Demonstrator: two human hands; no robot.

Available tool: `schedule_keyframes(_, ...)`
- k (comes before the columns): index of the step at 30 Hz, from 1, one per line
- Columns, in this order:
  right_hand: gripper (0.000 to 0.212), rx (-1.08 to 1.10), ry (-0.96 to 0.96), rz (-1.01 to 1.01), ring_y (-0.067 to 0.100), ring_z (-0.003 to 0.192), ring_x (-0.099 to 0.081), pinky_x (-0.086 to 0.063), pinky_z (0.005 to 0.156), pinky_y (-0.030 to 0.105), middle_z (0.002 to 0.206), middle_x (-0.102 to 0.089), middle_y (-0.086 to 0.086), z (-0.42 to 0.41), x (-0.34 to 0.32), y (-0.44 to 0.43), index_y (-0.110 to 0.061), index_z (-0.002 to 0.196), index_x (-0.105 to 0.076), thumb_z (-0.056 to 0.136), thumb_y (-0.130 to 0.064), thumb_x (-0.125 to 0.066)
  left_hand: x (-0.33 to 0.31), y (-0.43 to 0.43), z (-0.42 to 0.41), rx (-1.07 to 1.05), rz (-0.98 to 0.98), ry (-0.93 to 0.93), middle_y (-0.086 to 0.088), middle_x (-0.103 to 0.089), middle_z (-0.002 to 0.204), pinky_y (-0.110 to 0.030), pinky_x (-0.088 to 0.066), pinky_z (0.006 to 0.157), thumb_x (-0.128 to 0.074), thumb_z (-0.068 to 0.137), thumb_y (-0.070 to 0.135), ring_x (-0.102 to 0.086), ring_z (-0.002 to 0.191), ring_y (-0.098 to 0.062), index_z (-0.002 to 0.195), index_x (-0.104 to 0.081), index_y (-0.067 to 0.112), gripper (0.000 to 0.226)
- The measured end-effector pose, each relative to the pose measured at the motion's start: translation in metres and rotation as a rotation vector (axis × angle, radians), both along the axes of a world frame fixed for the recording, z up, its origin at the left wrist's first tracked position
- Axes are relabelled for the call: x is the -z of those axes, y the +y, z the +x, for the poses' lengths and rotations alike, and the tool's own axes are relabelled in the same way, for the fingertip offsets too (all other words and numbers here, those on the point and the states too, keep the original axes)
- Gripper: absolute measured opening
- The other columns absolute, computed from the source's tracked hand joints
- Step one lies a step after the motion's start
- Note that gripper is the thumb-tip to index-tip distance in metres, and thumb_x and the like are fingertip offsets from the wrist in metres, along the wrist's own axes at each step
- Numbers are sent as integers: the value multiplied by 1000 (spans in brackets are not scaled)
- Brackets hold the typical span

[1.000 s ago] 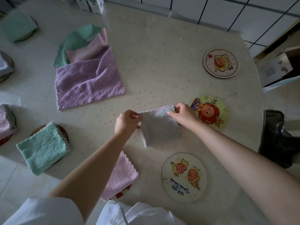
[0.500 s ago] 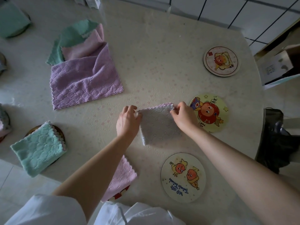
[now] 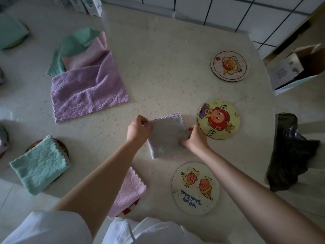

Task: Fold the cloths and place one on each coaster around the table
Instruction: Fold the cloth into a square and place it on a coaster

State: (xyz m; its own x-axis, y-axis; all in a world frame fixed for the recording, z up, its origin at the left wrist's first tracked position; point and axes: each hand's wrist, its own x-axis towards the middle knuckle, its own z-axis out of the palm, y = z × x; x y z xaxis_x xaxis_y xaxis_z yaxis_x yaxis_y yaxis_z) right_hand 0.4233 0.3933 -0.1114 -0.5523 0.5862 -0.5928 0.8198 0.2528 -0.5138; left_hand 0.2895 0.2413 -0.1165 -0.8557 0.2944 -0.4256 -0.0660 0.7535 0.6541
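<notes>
Coaster (image 3: 131, 208) at the near edge of the tabletop (image 3: 158, 67), carrying a folded pink cloth (image 3: 128, 189); just right of it, a bare coaster (image 3: 195, 188). Toward the left edge, green cloth (image 3: 38, 166) on a dark coaster (image 3: 62, 147). Further in, folded grey cloth (image 3: 167, 136) flat on the tabletop. Left hand (image 3: 138, 130) pinching its far left corner as before. Right hand (image 3: 195, 138) now at the right side, down from the far corner, fingers curled on the edge. Fold likely finished; placing next. Far left, unfolded pile (image 3: 88, 92).

Both hands (image 3: 139, 129) (image 3: 196, 138) hold a grey cloth (image 3: 166, 136) on the table (image 3: 158, 67).
</notes>
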Motion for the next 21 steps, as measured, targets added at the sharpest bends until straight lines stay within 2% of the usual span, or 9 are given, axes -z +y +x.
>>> schedule_keyframes(1, 56, -6, -6, -1, 20, 86, -52, -38, 60, 23, 110, -57, 9, 1, 1, 1, -9, 115, -47, 71, -23, -80, -2, 0, 1, -38, 38, -38, -1, -60, 94, -28, -45, 69, -58, 88, 16, -55, 85, -19, 99, -59, 12, 12)
schedule_keyframes(3, 42, -15, -29, -19, 21, 85, -57, -41, 62, 26, 105, -61, 6, 5, 2, 4, -12, 108, -53, 73, -20, -76, -7, -2, 5, -110, 160, -137, -2, -59, 97, -34, -52, 69, -58, 88, 13, -55, 85, -19, 99, -58, 15, 11)
schedule_keyframes(6, 36, 34, -35, -152, 21, 90, -60, -48, 70, 29, 101, -64, 4, 13, 1, 8, -14, 102, -58, 72, -16, -76, -19, -4, 13, -212, 425, -356, -8, -57, 103, -48, -54, 81, -60, 88, 8, -58, 90, -23, 101, -56, 17, 16)
schedule_keyframes(9, 23, 91, 7, -262, 24, 92, -64, -54, 83, 38, 96, -69, 6, 26, -1, 10, -12, 93, -65, 71, -11, -72, -33, -7, 26, -234, 597, -500, -7, -56, 100, -38, -56, 68, -60, 89, 2, -59, 87, -22, 113, -56, 12, 27)
schedule_keyframes(11, 21, 122, 33, -331, 22, 93, -62, -52, 80, 32, 96, -68, 6, 40, -9, 10, -8, 96, -67, 75, -8, -68, -39, -10, 35, -239, 640, -547, -7, -57, 101, -34, -54, 66, -59, 89, 0, -60, 87, -23, 116, -57, 9, 29)
schedule_keyframes(14, 28, 140, 109, -408, 23, 97, -59, -46, 73, 28, 104, -65, 5, 69, -21, 11, -9, 108, -63, 81, -15, -66, -47, -16, 52, -275, 706, -647, -8, -59, 101, -36, -54, 69, -57, 90, 1, -59, 90, -24, 110, -62, 8, 22)
schedule_keyframes(18, 33, 235, 197, -569, 34, 107, -59, -49, 94, 44, 112, -64, 16, 115, -27, 10, -5, 109, -62, 77, -14, -64, -58, -21, 84, -236, 776, -798, -9, -61, 97, -38, -55, 69, -56, 90, 2, -59, 89, -25, 102, -65, 7, 16)
schedule_keyframes(21, 34, 437, 292, -759, 33, 105, -60, -53, 87, 41, 113, -60, 19, 147, -30, 5, 4, 113, -56, 81, -4, -61, -60, -21, 112, -217, 775, -860, -7, -63, 91, -40, -55, 74, -56, 89, 1, -60, 86, -23, 95, -65, 9, 13)
